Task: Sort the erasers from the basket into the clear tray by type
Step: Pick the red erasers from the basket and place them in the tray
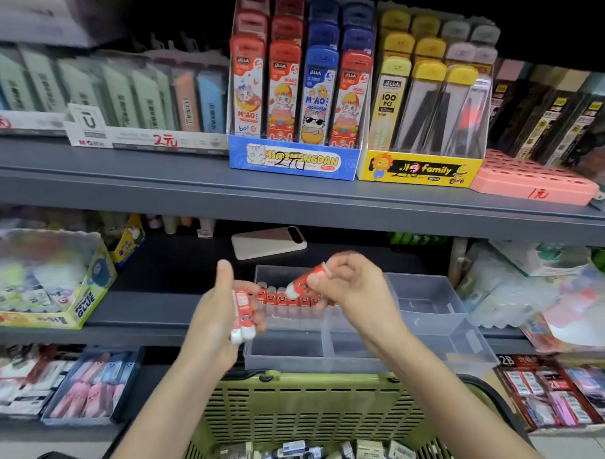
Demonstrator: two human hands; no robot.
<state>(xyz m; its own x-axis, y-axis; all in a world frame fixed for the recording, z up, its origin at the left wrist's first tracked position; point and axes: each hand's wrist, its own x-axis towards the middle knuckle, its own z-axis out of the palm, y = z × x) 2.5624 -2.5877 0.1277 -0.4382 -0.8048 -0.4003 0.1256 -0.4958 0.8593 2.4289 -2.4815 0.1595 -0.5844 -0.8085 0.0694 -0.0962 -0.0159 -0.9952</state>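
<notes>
The left hand (217, 311) clasps a few red-sleeved erasers (242, 315), white ends below the fingers. The right hand (347, 284) pinches one red eraser (304, 280), tilted, just above a row of red erasers (286, 296) in the clear tray (431, 314). Below both wrists sits the green basket (310, 407).

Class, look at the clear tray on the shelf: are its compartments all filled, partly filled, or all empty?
Partly filled. The clear tray holds a row of red erasers in its back left compartment; the front and right compartments look empty.
</notes>
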